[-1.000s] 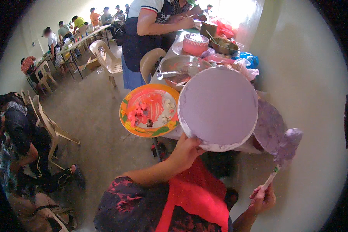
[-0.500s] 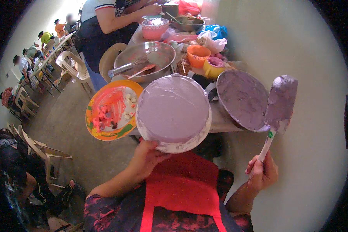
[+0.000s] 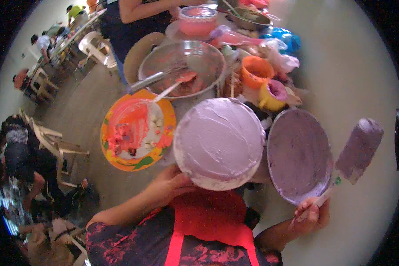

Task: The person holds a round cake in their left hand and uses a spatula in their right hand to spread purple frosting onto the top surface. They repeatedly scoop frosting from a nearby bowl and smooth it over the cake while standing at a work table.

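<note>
A round cake [image 3: 219, 139] coated in pale purple icing, with ridges across its top, is held up at the table's near side. My left hand [image 3: 170, 184] is closed on the lower left edge of the white cake board [image 3: 213, 183] beneath it; some fingers are hidden under the board. My right hand [image 3: 314, 215] grips the pale handle of a broad spatula [image 3: 359, 148], its blade smeared with purple icing and raised to the upper right. Just behind that hand, a wide shallow bowl [image 3: 299, 155] is coated inside with purple icing; whether they touch, I cannot tell.
An orange-rimmed plate [image 3: 137, 166] with pink icing lies left. Behind are a steel bowl [image 3: 204, 51] with a whisk [image 3: 153, 81] and pink-smeared spatula [image 3: 166, 91], an orange bowl [image 3: 256, 73] and a yellow cup [image 3: 270, 97]. A person stands across the table; a wall rises right.
The view has shifted, bringing the table things lower and to the right. My right hand is lower, close to the purple bowl's near rim, and the spatula leans further right. The cake's top shows more ridges.
</note>
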`<action>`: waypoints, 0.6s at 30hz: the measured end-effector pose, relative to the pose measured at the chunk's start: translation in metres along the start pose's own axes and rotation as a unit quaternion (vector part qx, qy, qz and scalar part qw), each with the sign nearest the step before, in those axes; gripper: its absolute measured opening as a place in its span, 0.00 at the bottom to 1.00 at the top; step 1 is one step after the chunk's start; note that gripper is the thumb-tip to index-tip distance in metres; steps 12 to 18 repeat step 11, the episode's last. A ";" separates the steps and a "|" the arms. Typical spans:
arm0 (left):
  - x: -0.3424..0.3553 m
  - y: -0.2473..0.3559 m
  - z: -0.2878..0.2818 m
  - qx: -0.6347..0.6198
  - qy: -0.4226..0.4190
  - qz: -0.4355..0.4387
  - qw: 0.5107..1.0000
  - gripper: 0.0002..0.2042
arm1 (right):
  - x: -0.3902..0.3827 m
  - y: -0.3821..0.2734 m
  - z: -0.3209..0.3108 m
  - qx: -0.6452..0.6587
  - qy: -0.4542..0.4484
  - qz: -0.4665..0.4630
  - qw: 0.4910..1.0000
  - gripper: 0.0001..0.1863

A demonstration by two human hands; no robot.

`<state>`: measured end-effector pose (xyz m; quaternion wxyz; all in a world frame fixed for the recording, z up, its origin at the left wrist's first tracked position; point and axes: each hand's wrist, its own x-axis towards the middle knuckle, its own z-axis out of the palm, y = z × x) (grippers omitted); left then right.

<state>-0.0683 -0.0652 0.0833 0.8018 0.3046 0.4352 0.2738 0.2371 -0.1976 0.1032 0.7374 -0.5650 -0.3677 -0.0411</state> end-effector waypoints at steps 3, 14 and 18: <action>0.013 -0.005 -0.019 0.066 -0.024 -0.036 0.997 0.30 | 0.033 -0.040 0.023 -0.018 0.076 0.119 0.990 0.24; -0.036 0.067 -0.024 0.143 -0.007 -0.129 0.981 0.33 | 0.127 -0.101 0.058 0.061 -0.061 0.162 0.983 0.26; -0.036 0.067 -0.024 0.143 -0.007 -0.129 0.981 0.33 | 0.127 -0.101 0.058 0.061 -0.061 0.162 0.983 0.26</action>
